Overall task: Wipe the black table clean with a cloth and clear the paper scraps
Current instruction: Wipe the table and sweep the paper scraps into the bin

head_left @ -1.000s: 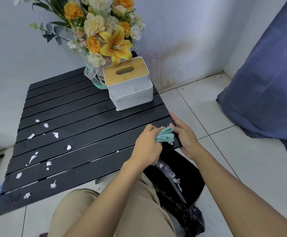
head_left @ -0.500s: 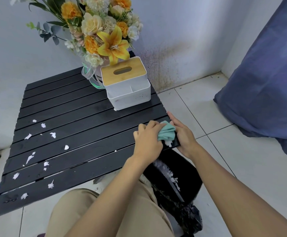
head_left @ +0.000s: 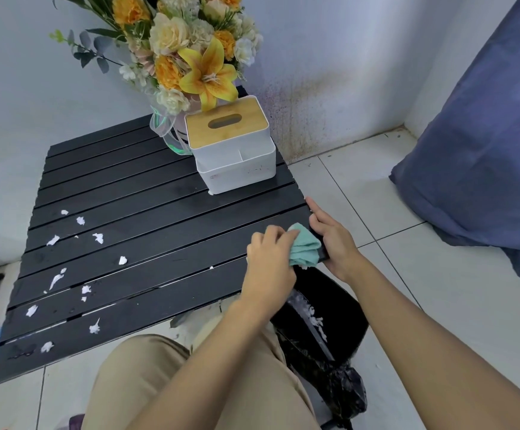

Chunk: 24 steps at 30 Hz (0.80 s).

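Gripping the cloth (head_left: 303, 247), left hand (head_left: 268, 265) wipes the bench (head_left: 159, 212) right edge; right hand (head_left: 334, 242) rests there, fingers (head_left: 314, 211) straight. Paper scraps (head_left: 98, 238) still cover the left half.

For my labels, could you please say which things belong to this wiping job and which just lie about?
Job: black table, green cloth in the left hand, paper scraps, bin, right hand at the table edge.
Lying about: flowers, tissue box, blue fabric.

You'll find no readable text, label, brand or number anywhere here, not even on the tissue box (head_left: 235, 150).
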Available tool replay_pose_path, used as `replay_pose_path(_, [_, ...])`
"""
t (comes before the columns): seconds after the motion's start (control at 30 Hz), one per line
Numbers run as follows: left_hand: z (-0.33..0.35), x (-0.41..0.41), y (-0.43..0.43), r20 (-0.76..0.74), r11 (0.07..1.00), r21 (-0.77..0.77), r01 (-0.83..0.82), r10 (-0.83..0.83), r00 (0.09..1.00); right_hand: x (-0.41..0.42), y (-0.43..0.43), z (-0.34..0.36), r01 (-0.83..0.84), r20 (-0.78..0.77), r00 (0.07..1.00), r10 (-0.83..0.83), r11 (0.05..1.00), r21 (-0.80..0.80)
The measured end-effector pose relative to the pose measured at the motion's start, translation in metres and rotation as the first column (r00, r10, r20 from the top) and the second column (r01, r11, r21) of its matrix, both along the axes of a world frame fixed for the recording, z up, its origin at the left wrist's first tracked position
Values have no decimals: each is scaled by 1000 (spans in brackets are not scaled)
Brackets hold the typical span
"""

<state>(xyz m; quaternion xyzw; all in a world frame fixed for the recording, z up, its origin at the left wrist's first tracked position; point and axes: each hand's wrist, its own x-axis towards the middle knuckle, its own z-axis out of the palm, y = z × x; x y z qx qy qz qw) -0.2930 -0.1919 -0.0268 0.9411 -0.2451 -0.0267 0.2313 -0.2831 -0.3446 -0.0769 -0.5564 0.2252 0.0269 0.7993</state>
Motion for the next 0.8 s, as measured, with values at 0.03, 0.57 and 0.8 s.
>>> replay_pose_path(0.03, [2, -3, 4, -42, 999, -34, 43, -44, 998, 0, 1, 0, -3, 0, 1000, 3, 1000, -18])
replay_pose_path(0.57, [27, 11, 41, -221, 973, -156, 169, -202, 954, 0, 7, 17, -19, -13, 1000, 18, 990, -140])
replay_pose_path(0.8, [60, 42, 157, -282, 963, -62, -262, 235, 930, 11, 47, 45, -108, -78, 984, 158, 188, -976])
